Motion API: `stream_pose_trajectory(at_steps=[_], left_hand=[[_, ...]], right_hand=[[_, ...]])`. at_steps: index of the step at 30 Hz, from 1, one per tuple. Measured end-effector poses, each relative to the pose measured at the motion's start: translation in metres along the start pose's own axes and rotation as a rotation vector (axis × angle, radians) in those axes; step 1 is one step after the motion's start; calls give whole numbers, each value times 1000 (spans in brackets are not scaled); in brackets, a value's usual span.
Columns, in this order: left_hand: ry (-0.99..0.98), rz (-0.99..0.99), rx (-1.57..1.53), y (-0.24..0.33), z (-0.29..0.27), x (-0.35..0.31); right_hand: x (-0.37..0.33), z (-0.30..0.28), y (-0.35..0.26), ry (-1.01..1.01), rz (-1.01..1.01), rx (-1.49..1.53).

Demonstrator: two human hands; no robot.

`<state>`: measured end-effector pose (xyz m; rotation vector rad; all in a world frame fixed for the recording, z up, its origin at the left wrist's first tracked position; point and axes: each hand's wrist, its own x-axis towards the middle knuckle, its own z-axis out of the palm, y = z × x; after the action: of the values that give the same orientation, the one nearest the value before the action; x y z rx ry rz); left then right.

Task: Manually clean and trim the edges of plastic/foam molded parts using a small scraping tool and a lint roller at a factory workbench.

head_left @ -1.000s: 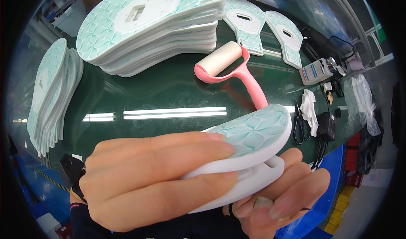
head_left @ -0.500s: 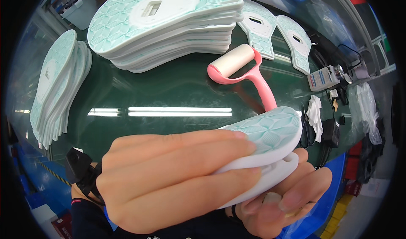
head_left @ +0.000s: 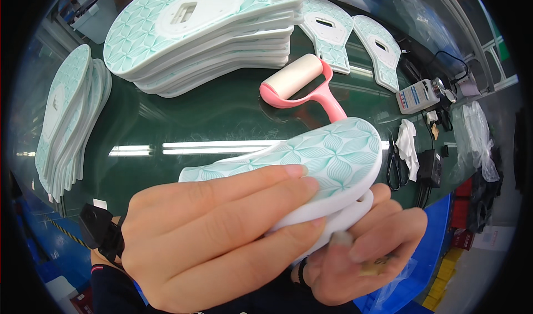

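Fanned pile: mint-patterned white plastic plates (head_left: pixel 66 108), well left of the pink-framed roller with its white cylinder (head_left: pixel 295 78), on the glossy dark green counter (head_left: pixel 205 114).
Tall stack: thicker pile of similar plates (head_left: pixel 200 31), left of the roller and slightly beyond it.
Left hand: left hand (head_left: pixel 194 236), nearer the wearer than the roller; clamped on the held panel, fingers across its face.
Held panel: rounded mint-and-white plastic panel (head_left: pixel 338 153), just on the wearer's side of the roller, tilted; probably light and stiff, its smooth rim perhaps slippery, best held by both long edges. Raised-looking petal pattern, thick white border; a plain white plastic part (head_left: pixel 350 211) shows beneath, joined or separate I cannot tell.
Right hand: right hand (head_left: pixel 369 253), right of and nearer than the roller; fingers curled beside the white part, grip unclear.
Scissors: black-handled scissors (head_left: pixel 395 172), right of the roller.
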<state>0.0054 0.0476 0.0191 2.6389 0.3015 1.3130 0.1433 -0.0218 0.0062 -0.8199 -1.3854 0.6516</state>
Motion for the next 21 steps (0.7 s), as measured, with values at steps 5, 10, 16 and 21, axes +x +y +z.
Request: stream_pose_trajectory(at_steps=[5,10,16,21], left_hand=[[-11,-77,21,4,-2,-3],[34,-101,-145,3,0,-4],[-94,-441,-501,8,-14,-4],[-174,-497,-577,13,-17,2]], right_hand=[[-2,7,10,222,-80,-1],[-2,2,3,398,-30,-65],[-14,10,10,366,-181,117],[-6,1,12,252,-395,39]])
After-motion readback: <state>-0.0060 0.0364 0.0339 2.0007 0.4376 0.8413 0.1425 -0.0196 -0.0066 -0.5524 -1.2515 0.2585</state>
